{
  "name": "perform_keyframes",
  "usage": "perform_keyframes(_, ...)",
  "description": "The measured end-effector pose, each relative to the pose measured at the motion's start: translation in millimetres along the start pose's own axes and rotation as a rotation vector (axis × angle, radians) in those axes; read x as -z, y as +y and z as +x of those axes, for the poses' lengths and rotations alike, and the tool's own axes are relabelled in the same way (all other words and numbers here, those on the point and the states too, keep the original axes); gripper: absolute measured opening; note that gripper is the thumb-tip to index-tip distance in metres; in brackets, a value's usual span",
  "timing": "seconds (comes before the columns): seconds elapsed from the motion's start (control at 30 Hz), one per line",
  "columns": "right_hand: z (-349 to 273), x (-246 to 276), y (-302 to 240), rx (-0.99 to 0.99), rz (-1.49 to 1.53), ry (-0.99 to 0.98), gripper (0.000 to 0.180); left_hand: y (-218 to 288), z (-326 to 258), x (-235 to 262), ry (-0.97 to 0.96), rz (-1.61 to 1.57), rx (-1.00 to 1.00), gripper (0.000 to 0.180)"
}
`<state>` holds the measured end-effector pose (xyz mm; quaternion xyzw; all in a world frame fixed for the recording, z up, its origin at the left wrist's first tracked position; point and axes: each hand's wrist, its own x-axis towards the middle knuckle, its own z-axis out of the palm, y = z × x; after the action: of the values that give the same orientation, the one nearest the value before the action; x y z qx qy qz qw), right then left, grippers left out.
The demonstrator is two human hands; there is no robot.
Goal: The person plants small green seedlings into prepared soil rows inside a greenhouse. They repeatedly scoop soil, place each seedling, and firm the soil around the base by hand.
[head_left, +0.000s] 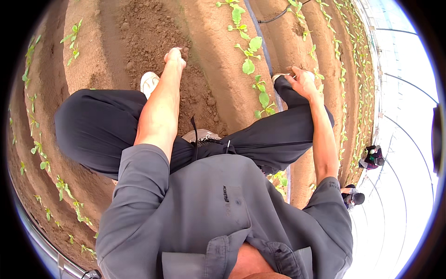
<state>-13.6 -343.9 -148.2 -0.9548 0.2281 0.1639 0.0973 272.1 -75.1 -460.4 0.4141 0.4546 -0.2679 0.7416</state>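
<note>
My left hand (175, 56) reaches ahead over the loose brown soil (153, 35) of a furrow. Its fingers are curled closed, and a brownish lump shows at their edge; whether that is soil in the grip or on the ground behind, I cannot make out. Out to the right, my right hand (304, 83) is beside my right shoe (278, 78), thumb and fingers apart, with nothing visible in it. Small green seedlings (318, 74) grow just beyond that hand. Between my hands runs a row of larger leafy seedlings (249, 53) on a raised bed.
A dark drip hose (261, 29) lies along the bed, with a thin black tube (278, 18) branching off. My left shoe (149, 83) stands in the furrow. More seedling rows (38, 148) line both sides. Two people (371, 157) crouch far right beneath the greenhouse hoops (411, 83).
</note>
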Motion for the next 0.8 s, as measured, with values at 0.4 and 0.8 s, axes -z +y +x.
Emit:
perform_keyframes(0.4, -1, -9, 4, 0.042, 0.061, 0.137, 0.034, 22, -79, -10, -0.107, -0.158, 0.055, 0.015)
perform_keyframes(0.8, 10, -3, -22, 0.018, 0.154, 0.100, 0.032, 4, -36, -1, -0.273, -0.400, 0.084, 0.034)
